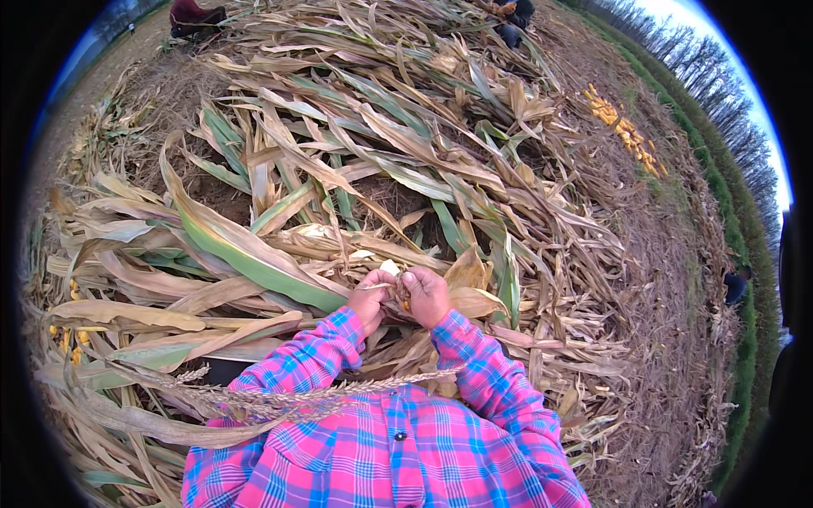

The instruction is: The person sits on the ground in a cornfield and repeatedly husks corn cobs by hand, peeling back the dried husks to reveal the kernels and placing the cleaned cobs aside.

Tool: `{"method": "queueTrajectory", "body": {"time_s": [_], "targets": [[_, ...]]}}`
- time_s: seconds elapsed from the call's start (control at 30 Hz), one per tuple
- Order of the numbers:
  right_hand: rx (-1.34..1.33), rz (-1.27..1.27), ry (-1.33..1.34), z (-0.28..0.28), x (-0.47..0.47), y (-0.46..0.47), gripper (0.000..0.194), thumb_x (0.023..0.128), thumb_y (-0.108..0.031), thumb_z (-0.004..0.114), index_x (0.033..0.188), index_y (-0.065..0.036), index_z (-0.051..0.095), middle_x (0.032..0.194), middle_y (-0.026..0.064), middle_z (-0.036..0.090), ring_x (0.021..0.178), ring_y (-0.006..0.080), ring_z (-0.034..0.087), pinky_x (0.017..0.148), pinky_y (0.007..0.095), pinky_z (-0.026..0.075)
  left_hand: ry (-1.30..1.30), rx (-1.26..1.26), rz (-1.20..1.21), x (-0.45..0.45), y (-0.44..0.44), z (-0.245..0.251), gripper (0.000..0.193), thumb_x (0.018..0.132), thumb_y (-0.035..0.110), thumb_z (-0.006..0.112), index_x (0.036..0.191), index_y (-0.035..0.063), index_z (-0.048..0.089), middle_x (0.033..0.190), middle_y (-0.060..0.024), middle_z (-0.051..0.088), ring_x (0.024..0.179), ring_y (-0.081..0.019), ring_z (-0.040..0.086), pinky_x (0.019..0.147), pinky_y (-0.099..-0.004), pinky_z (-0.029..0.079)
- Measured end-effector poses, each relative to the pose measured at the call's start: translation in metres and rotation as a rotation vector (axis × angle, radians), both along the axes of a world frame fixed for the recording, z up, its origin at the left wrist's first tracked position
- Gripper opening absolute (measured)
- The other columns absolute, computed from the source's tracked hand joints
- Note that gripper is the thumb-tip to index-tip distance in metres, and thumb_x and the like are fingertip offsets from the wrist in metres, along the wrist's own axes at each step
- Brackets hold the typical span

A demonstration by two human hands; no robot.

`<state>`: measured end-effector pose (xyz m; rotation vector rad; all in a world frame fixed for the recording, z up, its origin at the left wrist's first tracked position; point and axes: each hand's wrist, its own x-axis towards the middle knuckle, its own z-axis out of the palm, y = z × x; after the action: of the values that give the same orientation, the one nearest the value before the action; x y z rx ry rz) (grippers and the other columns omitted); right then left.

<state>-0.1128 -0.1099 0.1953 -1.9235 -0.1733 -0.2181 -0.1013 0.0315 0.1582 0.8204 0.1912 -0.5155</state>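
Observation:
My left hand (371,300) and my right hand (427,294) are close together in front of my chest. Both grip the silk end of a corn ear (406,305), where a little yellow kernel shows between the fingers. Pale husk (390,267) stands up just beyond my left fingers. Most of the ear is hidden by the hands and leaves. A broad tan husk leaf (477,301) spreads to the right of my right hand. Left of my left hand, a long green and tan corn leaf (254,254) arches over the cut stalks.
Dry cornstalks (406,152) lie in a thick layer before me. A corn tassel (286,401) crosses my sleeve. Husked yellow ears (625,130) form a row at the right; several more ears (77,346) show at the left. Two people (190,18) (513,22) are at the far edge.

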Motion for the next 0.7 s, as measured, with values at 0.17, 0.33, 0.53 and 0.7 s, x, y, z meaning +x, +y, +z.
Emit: {"method": "queueTrajectory", "body": {"time_s": [0.17, 0.33, 0.53, 0.7], "targets": [[0.78, -0.376, 0.357, -0.014, 0.011, -0.005, 0.027, 0.096, -0.023, 0.042, 0.081, -0.003, 0.051, 0.065, 0.0049, 0.051, 0.05, 0.0167, 0.047, 0.051, 0.0314, 0.044, -0.152, 0.166, -0.064, -0.009, 0.0, 0.005, 0.025, 0.07, -0.009, 0.042, 0.086, 0.0069, 0.053, 0.075, 0.0, 0.051, 0.065, -0.0094, 0.049, 0.057, -0.0241, 0.04], [1.095, -0.349, 0.536, -0.023, 0.012, -0.055, 0.034, 0.097, -0.037, 0.037, 0.073, -0.013, 0.037, 0.052, -0.0025, 0.028, 0.039, 0.0095, 0.024, 0.035, 0.0261, 0.02, -0.165, 0.283, 0.014, -0.012, -0.012, -0.004, 0.021, 0.072, -0.007, 0.042, 0.073, 0.0082, 0.056, 0.061, 0.004, 0.045, 0.052, -0.0045, 0.036, 0.047, -0.0219, 0.026], [0.812, -0.939, 0.355, -0.025, 0.002, -0.157, 0.033, 0.097, -0.033, 0.039, 0.071, -0.012, 0.037, 0.05, -0.0034, 0.03, 0.036, 0.0108, 0.027, 0.032, 0.0288, 0.021, 0.075, 0.204, 0.182, 0.002, -0.013, -0.032, 0.02, 0.076, -0.005, 0.042, 0.07, 0.0087, 0.055, 0.058, 0.0034, 0.043, 0.049, -0.006, 0.036, 0.044, -0.0236, 0.025], [-0.408, -0.299, 0.015, -0.009, -0.029, -0.12, 0.02, 0.082, -0.015, 0.06, 0.093, -0.001, 0.051, 0.063, 0.014, 0.05, 0.061, 0.03, 0.056, 0.058, 0.0369, 0.045, 0.159, 0.142, 0.214, 0.008, 0.006, -0.049, 0.021, 0.07, -0.011, 0.039, 0.075, 0.0059, 0.052, 0.069, -0.0039, 0.049, 0.058, -0.0151, 0.046, 0.051, -0.0294, 0.04]]}}
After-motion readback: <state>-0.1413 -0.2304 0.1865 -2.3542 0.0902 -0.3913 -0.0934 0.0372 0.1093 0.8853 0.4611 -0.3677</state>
